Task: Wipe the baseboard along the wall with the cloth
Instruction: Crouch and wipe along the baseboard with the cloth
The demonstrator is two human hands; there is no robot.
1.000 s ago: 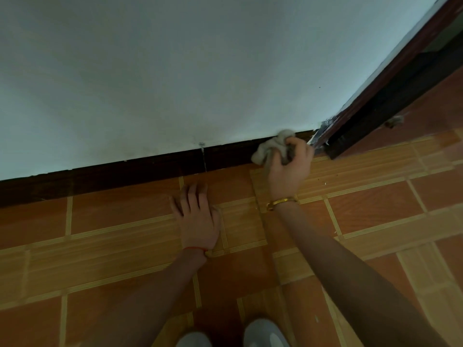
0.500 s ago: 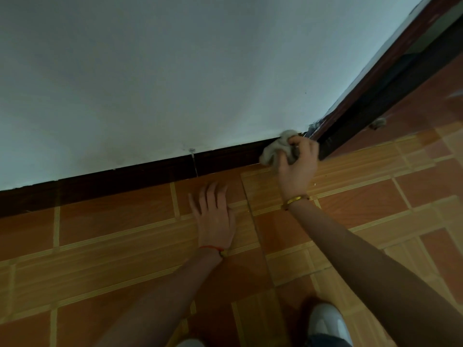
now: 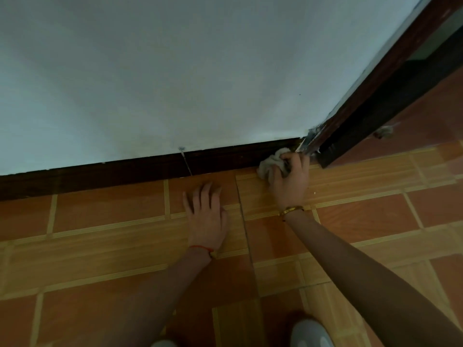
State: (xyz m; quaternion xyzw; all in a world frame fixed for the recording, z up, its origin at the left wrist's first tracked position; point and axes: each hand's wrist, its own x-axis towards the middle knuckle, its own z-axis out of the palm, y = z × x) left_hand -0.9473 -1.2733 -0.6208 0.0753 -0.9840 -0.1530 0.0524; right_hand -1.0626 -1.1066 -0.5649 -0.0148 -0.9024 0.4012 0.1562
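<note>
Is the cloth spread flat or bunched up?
Bunched up: the cloth is a crumpled wad gripped in the right hand against the baseboard.

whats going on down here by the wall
A person is crouched on the tiled floor, cleaning the dark baseboard. The right hand grips a crumpled light cloth against the baseboard's right end, beside the dark door frame. The left hand lies flat on the tiles as a prop.
</note>
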